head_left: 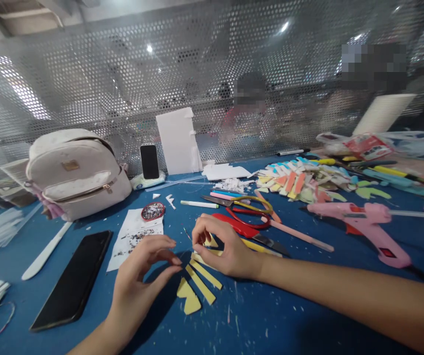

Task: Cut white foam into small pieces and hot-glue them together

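Note:
My left hand (143, 276) hovers over the blue table, its thumb and fingertips drawn together in a loose pinch. Anything between those fingertips is too small to make out. To its right, my right hand (222, 244) is closed, thumb against fingers, on a thin stick-like piece (187, 233) that pokes out to the upper left. Below both hands, narrow yellow strips (202, 283) lie fanned out beside a yellow cut-out piece (189, 296). Part of the yellow pieces is hidden under my right hand. Red-handled scissors (241, 227) lie just behind that hand.
A black phone (73, 281) and white knife-shaped tool (47, 251) lie left, before a white backpack (78, 172). A red-rimmed dish of glitter (153, 211) sits on paper. Rightward are a pink glue gun (370, 224), yellow-handled scissors (252, 201) and a paper-piece pile (300, 180).

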The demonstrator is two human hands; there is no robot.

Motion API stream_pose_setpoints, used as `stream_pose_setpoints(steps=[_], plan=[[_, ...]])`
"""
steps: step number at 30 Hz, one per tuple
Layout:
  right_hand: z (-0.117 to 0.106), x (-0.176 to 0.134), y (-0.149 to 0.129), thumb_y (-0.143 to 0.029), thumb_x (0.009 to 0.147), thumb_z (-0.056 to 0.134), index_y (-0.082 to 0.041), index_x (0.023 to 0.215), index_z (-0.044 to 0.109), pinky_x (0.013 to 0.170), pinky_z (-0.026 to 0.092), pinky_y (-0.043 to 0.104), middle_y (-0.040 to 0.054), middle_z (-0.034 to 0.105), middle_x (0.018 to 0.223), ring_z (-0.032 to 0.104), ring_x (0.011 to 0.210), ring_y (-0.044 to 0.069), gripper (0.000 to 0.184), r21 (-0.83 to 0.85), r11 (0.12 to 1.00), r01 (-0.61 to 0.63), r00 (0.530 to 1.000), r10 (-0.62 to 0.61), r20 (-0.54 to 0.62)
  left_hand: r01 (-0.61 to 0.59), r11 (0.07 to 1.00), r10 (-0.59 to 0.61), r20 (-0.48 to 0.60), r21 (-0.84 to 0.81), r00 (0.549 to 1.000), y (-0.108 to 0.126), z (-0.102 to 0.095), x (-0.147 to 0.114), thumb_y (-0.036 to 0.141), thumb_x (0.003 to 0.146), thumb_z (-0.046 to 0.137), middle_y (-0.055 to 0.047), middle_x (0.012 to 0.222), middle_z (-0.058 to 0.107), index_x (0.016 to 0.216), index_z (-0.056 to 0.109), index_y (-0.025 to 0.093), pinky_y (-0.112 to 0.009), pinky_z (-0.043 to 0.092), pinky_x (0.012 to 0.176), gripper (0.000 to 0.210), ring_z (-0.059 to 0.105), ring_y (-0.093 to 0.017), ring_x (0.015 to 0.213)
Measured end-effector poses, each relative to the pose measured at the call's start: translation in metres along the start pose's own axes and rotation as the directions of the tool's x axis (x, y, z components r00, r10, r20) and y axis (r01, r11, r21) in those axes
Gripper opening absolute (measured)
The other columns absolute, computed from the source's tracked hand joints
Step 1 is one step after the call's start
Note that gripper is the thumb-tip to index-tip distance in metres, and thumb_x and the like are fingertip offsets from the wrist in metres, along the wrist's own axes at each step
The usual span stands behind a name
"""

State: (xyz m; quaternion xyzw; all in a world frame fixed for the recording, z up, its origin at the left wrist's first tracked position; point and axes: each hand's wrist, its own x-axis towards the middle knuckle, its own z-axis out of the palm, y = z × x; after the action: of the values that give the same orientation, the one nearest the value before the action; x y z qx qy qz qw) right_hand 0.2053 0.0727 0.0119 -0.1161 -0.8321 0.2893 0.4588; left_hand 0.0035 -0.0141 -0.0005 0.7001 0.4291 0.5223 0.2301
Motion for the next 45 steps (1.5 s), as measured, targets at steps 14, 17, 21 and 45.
stream_pose_setpoints(steps=[14,17,21,45], plan=[[0.0001,-0.0002,0.0001,-0.014,0.088,0.053,-0.02,0.082,0.05,0.062,0.041,0.027,0.0001,0.053,0.074,0.047,0.071,0.014,0.009,-0.014,1.0,0.021,1.0,-0.021,0.002,0.0,1.0,0.0,0.004,0.01,1.0,0.0024,0.0,0.0007,0.006,0.085,0.065,-0.003,0.108,0.055,0.112,0.058,0.025,-0.026,0.06,0.076,0.034,0.069,-0.011,0.078],[-0.0004,-0.0005,0.0003,-0.014,0.088,0.053,-0.02,0.082,0.05,0.062,0.041,0.027,0.0003,0.054,0.074,0.048,0.071,0.014,0.009,-0.033,0.998,0.046,0.999,-0.046,0.013,-0.012,1.0,0.012,0.0,0.018,1.0,0.0028,-0.0003,0.0012,0.006,0.085,0.065,-0.003,0.108,0.055,0.113,0.058,0.026,-0.024,0.059,0.076,0.035,0.07,-0.011,0.077],[-0.0008,-0.001,-0.0004,-0.013,0.087,0.053,-0.02,0.083,0.05,0.062,0.041,0.028,0.0007,0.055,0.074,0.048,0.071,0.015,0.009,-0.057,0.997,0.06,0.998,-0.059,0.029,-0.015,1.0,0.015,-0.012,0.011,1.0,0.0035,-0.0004,0.0021,0.006,0.085,0.066,-0.002,0.107,0.056,0.111,0.059,0.026,-0.023,0.059,0.075,0.034,0.07,-0.011,0.077],[-0.0019,0.0001,-0.0018,-0.01,0.082,0.051,-0.021,0.081,0.046,0.061,0.038,0.027,0.0005,0.054,0.074,0.045,0.068,0.015,0.012,-0.118,0.988,0.095,0.993,-0.086,0.081,0.017,1.0,-0.017,-0.083,0.005,0.996,0.0041,-0.0051,0.003,0.01,0.088,0.064,-0.002,0.106,0.061,0.112,0.059,0.026,-0.025,0.06,0.078,0.029,0.072,-0.013,0.082]])
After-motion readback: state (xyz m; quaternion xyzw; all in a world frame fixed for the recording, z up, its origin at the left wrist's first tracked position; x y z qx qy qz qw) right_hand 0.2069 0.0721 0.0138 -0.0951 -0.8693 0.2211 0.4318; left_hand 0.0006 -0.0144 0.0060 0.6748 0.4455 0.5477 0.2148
